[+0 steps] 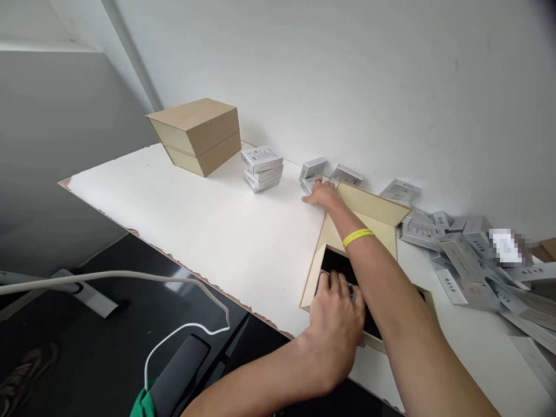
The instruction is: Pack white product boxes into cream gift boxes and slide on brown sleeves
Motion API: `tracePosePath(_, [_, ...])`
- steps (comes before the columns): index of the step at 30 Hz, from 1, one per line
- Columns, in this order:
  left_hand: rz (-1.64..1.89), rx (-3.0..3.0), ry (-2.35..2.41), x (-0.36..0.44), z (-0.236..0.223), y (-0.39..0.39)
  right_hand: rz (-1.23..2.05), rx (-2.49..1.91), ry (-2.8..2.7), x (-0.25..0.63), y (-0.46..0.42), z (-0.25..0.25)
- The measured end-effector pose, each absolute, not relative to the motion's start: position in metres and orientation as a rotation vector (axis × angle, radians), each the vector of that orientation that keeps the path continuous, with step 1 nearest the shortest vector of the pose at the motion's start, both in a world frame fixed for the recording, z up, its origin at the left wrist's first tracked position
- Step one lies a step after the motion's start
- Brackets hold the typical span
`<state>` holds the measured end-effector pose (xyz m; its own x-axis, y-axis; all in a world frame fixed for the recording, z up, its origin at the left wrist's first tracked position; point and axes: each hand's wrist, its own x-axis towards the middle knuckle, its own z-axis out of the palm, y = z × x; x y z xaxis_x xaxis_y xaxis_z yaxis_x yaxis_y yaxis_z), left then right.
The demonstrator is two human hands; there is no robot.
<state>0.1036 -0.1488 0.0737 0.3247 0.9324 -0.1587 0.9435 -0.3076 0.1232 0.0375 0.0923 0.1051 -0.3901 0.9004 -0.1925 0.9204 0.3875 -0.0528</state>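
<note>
An open cream-coloured box [313,275] with a dark interior stands near the table's front edge, its lid folded back toward the wall. Inside it, my left hand [334,315] has its fingers curled down over a small silver carton [351,293], of which only a sliver shows. My right arm, with a yellow wristband [357,236], crosses above the box. Beyond the lid, my right hand [324,194] spreads thumb and fingers at a silver carton [307,185], touching it. Another carton [313,167] lies just behind that one.
Two closed cream boxes [195,139] are stacked at the far left. Beside them stands a short stack of silver cartons [262,169]. A loose heap of cartons [464,260] covers the right side by the wall. A white cable [191,277] hangs before the rough table edge.
</note>
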Motion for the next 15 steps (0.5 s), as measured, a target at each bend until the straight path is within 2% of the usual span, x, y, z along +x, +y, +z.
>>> tracePosePath(4, [0.002, 2.421, 1.732, 0.103, 0.072, -0.15, -0.297, 1.636, 2.489, 0.046, 0.085, 0.116])
tracePosePath(8, [0.263, 2.529, 1.789, 0.093, 0.069, -0.156, -0.423, 1.529, 2.618, 0.106, 0.048, 0.15])
tracePosePath(12, [0.848, 2.553, 1.638, 0.081, 0.071, -0.171, -0.749, 1.593, 2.67, 0.198, -0.002, 0.179])
tracePosePath(15, [1.453, 2.319, 1.455, 0.079, 0.073, -0.186, -1.248, 1.727, 2.435, 0.249, -0.026, 0.179])
